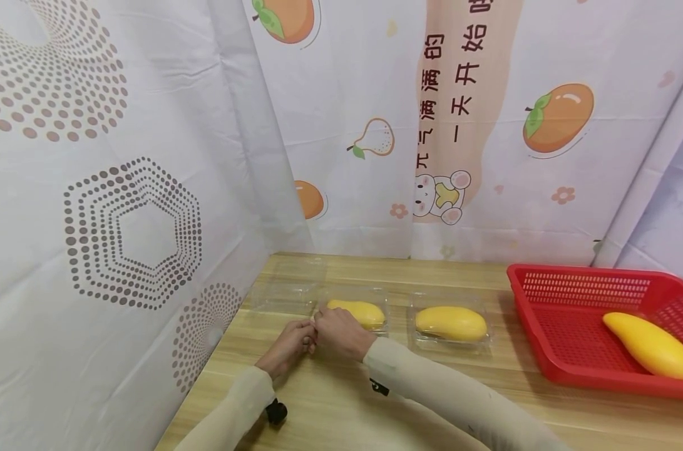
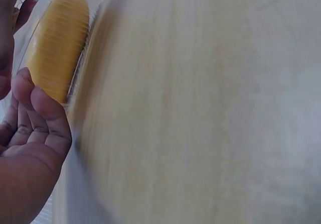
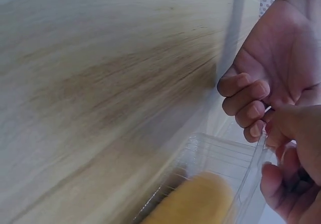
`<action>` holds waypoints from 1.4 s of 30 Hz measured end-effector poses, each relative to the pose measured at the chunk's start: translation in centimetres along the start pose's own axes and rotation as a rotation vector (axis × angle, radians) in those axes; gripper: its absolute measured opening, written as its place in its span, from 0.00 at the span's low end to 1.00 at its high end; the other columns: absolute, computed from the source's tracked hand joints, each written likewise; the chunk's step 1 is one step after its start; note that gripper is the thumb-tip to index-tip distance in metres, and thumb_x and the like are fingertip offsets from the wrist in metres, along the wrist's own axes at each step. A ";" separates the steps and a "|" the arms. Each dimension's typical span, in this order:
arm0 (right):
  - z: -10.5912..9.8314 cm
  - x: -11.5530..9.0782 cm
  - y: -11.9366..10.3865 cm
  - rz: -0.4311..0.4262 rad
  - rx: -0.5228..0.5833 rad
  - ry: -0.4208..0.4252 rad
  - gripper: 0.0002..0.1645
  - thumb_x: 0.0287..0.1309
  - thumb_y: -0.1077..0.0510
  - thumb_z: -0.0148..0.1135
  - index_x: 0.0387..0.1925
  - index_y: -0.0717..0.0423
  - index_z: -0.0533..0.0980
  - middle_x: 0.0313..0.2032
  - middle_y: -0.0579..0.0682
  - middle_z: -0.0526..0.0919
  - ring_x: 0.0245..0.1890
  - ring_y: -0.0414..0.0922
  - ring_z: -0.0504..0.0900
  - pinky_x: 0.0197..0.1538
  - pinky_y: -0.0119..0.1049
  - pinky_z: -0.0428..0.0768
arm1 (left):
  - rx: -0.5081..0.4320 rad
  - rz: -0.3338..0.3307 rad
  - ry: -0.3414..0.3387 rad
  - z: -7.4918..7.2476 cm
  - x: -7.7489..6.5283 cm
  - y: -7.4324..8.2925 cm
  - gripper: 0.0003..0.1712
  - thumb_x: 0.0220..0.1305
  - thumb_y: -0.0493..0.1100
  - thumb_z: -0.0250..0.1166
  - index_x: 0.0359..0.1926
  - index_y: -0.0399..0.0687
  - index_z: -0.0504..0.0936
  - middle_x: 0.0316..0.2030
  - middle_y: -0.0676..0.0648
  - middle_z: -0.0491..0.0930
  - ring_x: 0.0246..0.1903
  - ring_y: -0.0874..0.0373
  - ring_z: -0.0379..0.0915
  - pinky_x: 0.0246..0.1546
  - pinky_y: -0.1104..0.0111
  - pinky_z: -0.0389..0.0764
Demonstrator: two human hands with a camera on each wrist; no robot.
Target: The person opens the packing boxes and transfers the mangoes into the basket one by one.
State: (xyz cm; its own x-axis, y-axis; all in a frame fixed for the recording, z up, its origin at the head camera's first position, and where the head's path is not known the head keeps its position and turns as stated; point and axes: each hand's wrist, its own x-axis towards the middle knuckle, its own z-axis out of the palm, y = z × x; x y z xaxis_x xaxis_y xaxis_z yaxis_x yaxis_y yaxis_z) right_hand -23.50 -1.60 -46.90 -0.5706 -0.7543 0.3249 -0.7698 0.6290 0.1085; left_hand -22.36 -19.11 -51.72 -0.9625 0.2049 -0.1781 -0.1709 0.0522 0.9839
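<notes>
A clear plastic clamshell box [image 3: 220, 151] with a yellow mango [image 1: 369, 315] inside lies on the wooden table. Both hands meet at its left end in the head view. The left hand [image 1: 289, 346] pinches the box's edge, its other fingers curled toward the palm. Close against it, the right hand [image 1: 344, 333] grips the same edge between thumb and finger, as the right wrist view shows. The fingertips partly cover the spot they hold. In the left wrist view the mango [image 2: 60, 43] shows through ridged plastic beyond the hands.
Another clear box [image 1: 422, 341] holding a mango [image 1: 451, 322] stands to the right. An open clear box [image 1: 285, 294] sits at the back left. At the far right a red basket [image 1: 544, 351] contains one mango [image 1: 651, 344]. Printed curtains [image 1: 341, 81] hang behind and left.
</notes>
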 end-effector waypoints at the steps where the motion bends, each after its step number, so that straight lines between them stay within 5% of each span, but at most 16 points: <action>1: -0.1 0.0 0.0 0.014 0.019 0.000 0.11 0.65 0.58 0.66 0.27 0.55 0.76 0.26 0.45 0.72 0.20 0.35 0.64 0.20 0.26 0.68 | 0.008 -0.004 0.007 0.1 0.0 0.0 0.07 0.63 0.31 0.53 0.31 0.40 0.77 0.30 0.47 0.77 0.26 0.59 0.70 0.29 0.70 0.76; 9: -1.7 0.5 0.1 0.089 0.164 -0.009 0.12 0.61 0.56 0.71 0.28 0.58 0.76 0.27 0.46 0.74 0.20 0.36 0.67 0.19 0.26 0.69 | 0.055 -0.002 0.068 0.4 -0.1 0.2 0.11 0.62 0.33 0.51 0.29 0.39 0.80 0.29 0.47 0.76 0.25 0.58 0.71 0.30 0.69 0.76; 21: -1.1 -0.1 0.5 0.075 0.207 0.006 0.17 0.63 0.59 0.69 0.23 0.52 0.71 0.24 0.43 0.69 0.20 0.35 0.62 0.19 0.24 0.63 | 0.025 0.014 0.017 -0.1 -0.3 -0.5 0.13 0.72 0.35 0.54 0.45 0.31 0.84 0.32 0.46 0.80 0.27 0.60 0.73 0.30 0.70 0.77; 34: -1.0 -1.4 1.0 0.010 0.038 0.118 0.13 0.67 0.59 0.66 0.26 0.51 0.75 0.26 0.42 0.72 0.18 0.34 0.61 0.18 0.25 0.61 | 0.067 0.022 -0.005 -0.3 -0.1 -0.4 0.14 0.75 0.43 0.61 0.43 0.34 0.85 0.32 0.46 0.81 0.27 0.60 0.72 0.29 0.70 0.76; 42: -1.1 -4.2 2.1 -0.036 -0.076 0.154 0.09 0.67 0.62 0.65 0.29 0.51 0.78 0.24 0.44 0.70 0.17 0.35 0.58 0.16 0.27 0.56 | 0.044 0.017 -0.037 -0.5 -0.2 -0.3 0.17 0.75 0.41 0.61 0.45 0.25 0.81 0.32 0.45 0.81 0.29 0.60 0.73 0.30 0.72 0.76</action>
State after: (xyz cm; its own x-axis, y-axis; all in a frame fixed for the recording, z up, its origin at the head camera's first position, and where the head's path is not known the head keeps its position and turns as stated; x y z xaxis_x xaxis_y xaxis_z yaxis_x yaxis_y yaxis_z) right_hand -22.42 3.12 -47.01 -0.4878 -0.7428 0.4586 -0.7618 0.6187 0.1919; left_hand -22.24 -19.66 -51.94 -0.9566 0.2419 -0.1627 -0.1445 0.0913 0.9853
